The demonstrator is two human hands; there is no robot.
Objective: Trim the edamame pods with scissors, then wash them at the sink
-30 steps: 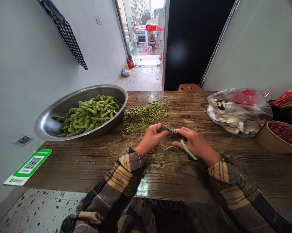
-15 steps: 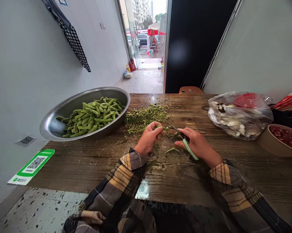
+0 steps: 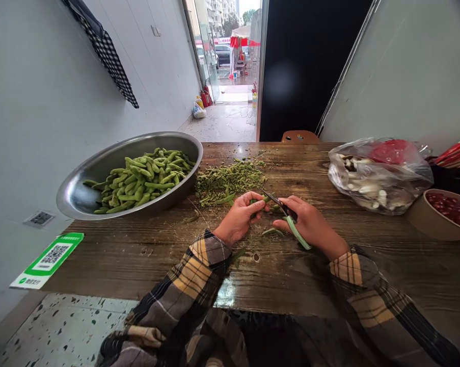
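Note:
Between its thumb and fingers, my left hand (image 3: 240, 216) pinches a green edamame pod (image 3: 266, 199) above the wooden table. My right hand (image 3: 309, 221) is closed around scissors (image 3: 297, 233) with pale green handles. Their dark blades point up and left, right beside the end of the pod; whether they touch it I cannot tell. Just beyond my hands lies a pile of cut green trimmings (image 3: 232, 181). A few loose pods, one of them (image 3: 272, 232) below the scissors, lie on the wood. To the left, a wide steel basin (image 3: 75, 196) holds many whole edamame pods (image 3: 143, 178).
A clear plastic bag of mushrooms (image 3: 378, 178) sits on the right of the table (image 3: 145, 265). Beside it stands a paper bowl of dark red pieces (image 3: 453, 209). A green QR-code card (image 3: 48, 260) lies at the left edge. An orange-brown stool (image 3: 300, 136) is behind the table.
My left hand has moved slightly right with the pod, closer to the scissor blades. My right hand stays nearly in place. The whole view has shifted a little.

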